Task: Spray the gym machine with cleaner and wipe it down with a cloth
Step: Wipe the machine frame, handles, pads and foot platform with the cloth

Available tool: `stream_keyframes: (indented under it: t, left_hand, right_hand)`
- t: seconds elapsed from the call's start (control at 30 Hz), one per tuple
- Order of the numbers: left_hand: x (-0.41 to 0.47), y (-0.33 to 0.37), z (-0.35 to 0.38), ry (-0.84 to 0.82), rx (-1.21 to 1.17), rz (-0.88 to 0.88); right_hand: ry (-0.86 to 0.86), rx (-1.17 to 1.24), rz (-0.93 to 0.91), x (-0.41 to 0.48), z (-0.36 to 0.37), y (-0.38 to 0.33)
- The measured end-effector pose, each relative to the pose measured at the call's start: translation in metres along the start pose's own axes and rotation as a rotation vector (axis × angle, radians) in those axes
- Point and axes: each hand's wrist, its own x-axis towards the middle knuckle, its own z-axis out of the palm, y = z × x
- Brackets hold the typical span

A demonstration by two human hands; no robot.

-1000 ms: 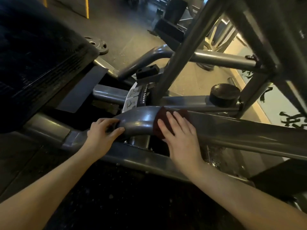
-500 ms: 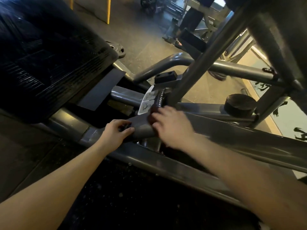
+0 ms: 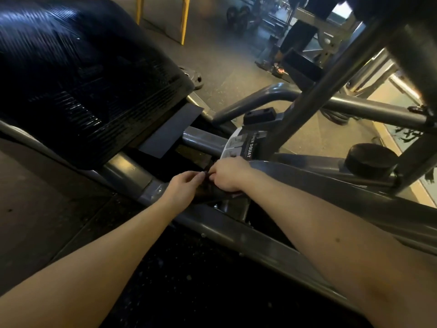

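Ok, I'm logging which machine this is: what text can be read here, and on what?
"PER SQUAT": white vertical letters on the instruction placard fixed to the gym machine; any letters before them are not legible.
Small diagram panels on the same placard: too blurred to read.
Right wall, black marks: unreadable.

Dim indoor light, motion blur, wide-angle edge distortion
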Motion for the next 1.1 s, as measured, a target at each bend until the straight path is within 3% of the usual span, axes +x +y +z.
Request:
stream_keyframes:
  t: [0.17,0.23,0.3,0.37,0.47,0.53,0.63,0.7,0.8,0.9,1.0,1.1]
  left_hand:
    - [-0.003,0.021,-0.003,-0.067,-0.504,-0.011]
    - [-0.004,0.028,-0.001,-0.072,-0.462,0.084]
    - [-0.004,0.031,0.002,-0.035,-0.329,0.18]
    - [-0.005,0.033,0.007,0.021,-0.187,0.25]
    - [-0.001,0.04,0.008,0.169,-0.118,0.246]
    - [0.004,0.042,0.004,0.257,-0.063,0.268]
    - [0.003,0.034,0.011,0.158,0.096,0.352]
    - [-0.003,0.024,0.029,0.058,0.217,0.432]
    - [-0.007,0.013,0.04,0.063,0.238,0.516]
    - [-0.006,0.01,0.035,0.04,0.19,0.485]
    - [-0.002,-0.003,0.038,-0.024,0.294,0.427]
    - [0.016,-0.03,0.03,0.034,0.229,0.269]
  right_hand:
    - [0.24,0.706,-0.03,-0.012,-0.011,0.01]
    - [0.292,0.994,0.004,-0.021,-0.008,0.01]
    - [0.231,1.248,0.027,-0.027,-0.001,0.009]
    - [0.2,1.338,0.009,-0.033,0.007,0.014]
    - [0.394,1.067,-0.021,-0.053,0.011,0.029]
    - [0.568,0.711,0.077,-0.062,0.018,0.04]
    - [0.443,0.231,0.201,-0.064,0.029,0.04]
    - [0.391,0.178,0.224,-0.064,0.029,0.038]
    - [0.406,0.221,0.203,-0.069,0.02,0.04]
    - [0.403,0.273,0.191,-0.072,0.017,0.042]
    - [0.418,0.251,0.199,-0.074,0.019,0.039]
    - [0.407,0.224,0.214,-0.076,0.019,0.034]
